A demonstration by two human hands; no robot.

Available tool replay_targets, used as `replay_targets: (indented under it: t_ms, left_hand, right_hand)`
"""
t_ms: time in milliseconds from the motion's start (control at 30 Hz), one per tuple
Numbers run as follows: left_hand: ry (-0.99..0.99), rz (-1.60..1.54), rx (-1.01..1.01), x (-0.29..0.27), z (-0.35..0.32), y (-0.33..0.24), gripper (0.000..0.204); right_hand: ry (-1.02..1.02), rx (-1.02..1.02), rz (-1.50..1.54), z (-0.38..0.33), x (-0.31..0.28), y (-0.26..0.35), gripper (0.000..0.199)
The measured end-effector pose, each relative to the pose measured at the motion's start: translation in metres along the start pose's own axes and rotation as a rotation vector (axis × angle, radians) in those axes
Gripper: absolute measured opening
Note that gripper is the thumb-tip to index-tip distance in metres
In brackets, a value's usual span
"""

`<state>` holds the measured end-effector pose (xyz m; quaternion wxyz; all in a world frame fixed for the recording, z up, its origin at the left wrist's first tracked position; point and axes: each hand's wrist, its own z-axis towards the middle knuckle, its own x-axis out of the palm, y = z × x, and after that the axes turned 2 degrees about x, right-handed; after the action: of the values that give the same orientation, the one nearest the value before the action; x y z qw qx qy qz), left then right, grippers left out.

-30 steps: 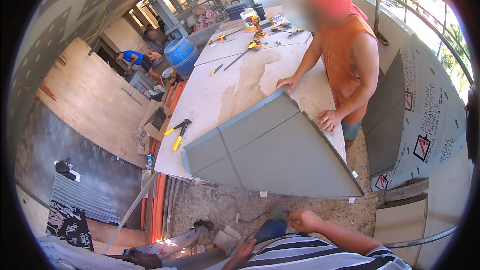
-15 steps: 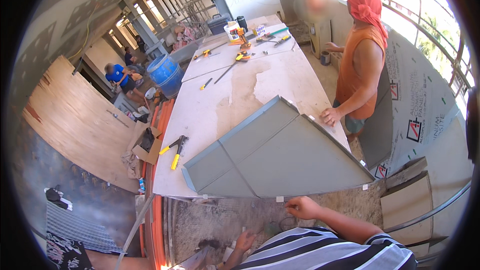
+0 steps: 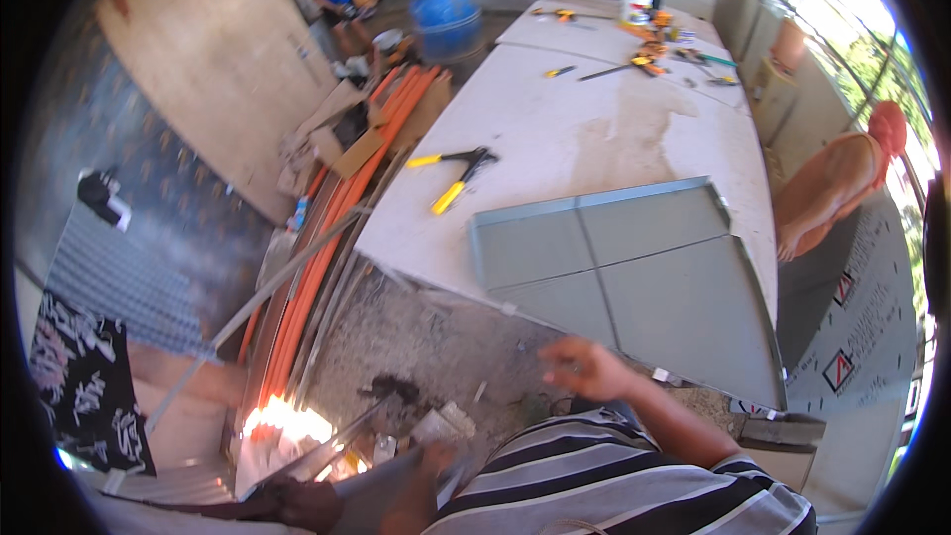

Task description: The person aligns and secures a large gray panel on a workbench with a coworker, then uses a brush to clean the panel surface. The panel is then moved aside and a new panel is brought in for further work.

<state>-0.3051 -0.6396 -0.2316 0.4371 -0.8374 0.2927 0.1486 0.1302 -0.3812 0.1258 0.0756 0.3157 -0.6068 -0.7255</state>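
At far left, a cardboard box (image 3: 358, 154) beside orange pipes (image 3: 327, 243) has a dark item (image 3: 351, 123) in it. Near left, the left hand (image 3: 424, 471) is blurred low in view; I cannot tell whether it grips anything. Beyond, a blue barrel (image 3: 445, 25) stands on the floor, its contents hidden. A yellow-handled hand riveter (image 3: 461, 170) lies on the left of the desk (image 3: 421, 243), where it lay half a second ago. The right hand (image 3: 586, 369) is released, its fingers spread more than before, just before the near edge of the grey folded panel (image 3: 654, 267). That panel lies flat on the desk's near right, its long axis running left to near right, its tapered corner pointing near right. Far off, a white bucket (image 3: 634, 6) holds contents too small to tell. At right, the orange-clad co-worker (image 3: 832, 188), upright earlier, now appears tilted at the view's edge.
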Motion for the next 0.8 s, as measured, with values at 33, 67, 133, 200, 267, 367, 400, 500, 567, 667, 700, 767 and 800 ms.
replay_targets:
  t_ms: [33,67,133,200,267,367,400,500,567,667,700,767,800]
  left_hand:
    - [-0.120,-0.061,0.070,-0.004,-0.007,0.013,0.026]
    - [-0.209,-0.217,-0.038,0.000,-0.003,0.011,0.025]
    - [-0.324,-0.389,-0.151,0.000,0.004,0.014,0.031]
    - [-0.356,-0.267,-0.114,0.002,0.009,0.014,0.041]
    - [-0.325,0.013,0.029,0.001,0.034,-0.026,0.049]
    - [-0.172,-0.025,-0.145,0.000,0.031,-0.024,0.060]
    - [-0.129,-0.030,-0.155,-0.004,0.037,-0.020,0.060]
    - [0.005,-0.007,-0.097,-0.019,0.073,-0.001,0.060]
    - [0.022,-0.005,-0.182,-0.038,0.060,0.032,0.059]
    - [0.082,0.037,-0.129,-0.099,0.106,0.051,0.059]
    - [0.061,0.039,-0.153,-0.124,0.106,0.063,0.059]
    - [0.042,0.065,-0.123,-0.178,0.125,0.075,0.059]
    - [0.005,0.086,-0.133,-0.209,0.127,0.083,0.059]
  right_hand:
    - [-0.007,0.010,0.184,0.026,-0.002,0.029,0.029]
    - [-0.034,0.043,0.343,0.050,-0.009,0.058,0.029]
    - [0.007,-0.267,0.717,0.096,-0.024,0.120,0.036]
    - [0.277,-0.558,0.905,0.137,-0.034,0.176,0.048]
    - [0.523,-0.884,1.108,0.175,-0.023,0.209,0.066]
    - [0.851,-1.054,1.230,0.230,0.013,0.243,0.068]
    - [0.914,-1.069,1.232,0.248,0.026,0.253,0.068]
    - [0.981,-1.082,1.190,0.294,0.059,0.270,0.070]
    - [1.021,-1.088,1.297,0.349,0.087,0.251,0.071]
    - [0.996,-1.058,1.278,0.412,0.110,0.249,0.072]
    - [1.017,-1.044,1.322,0.439,0.126,0.248,0.073]
    - [1.024,-0.998,1.336,0.482,0.147,0.253,0.074]
    - [1.047,-0.997,1.375,0.507,0.157,0.255,0.074]
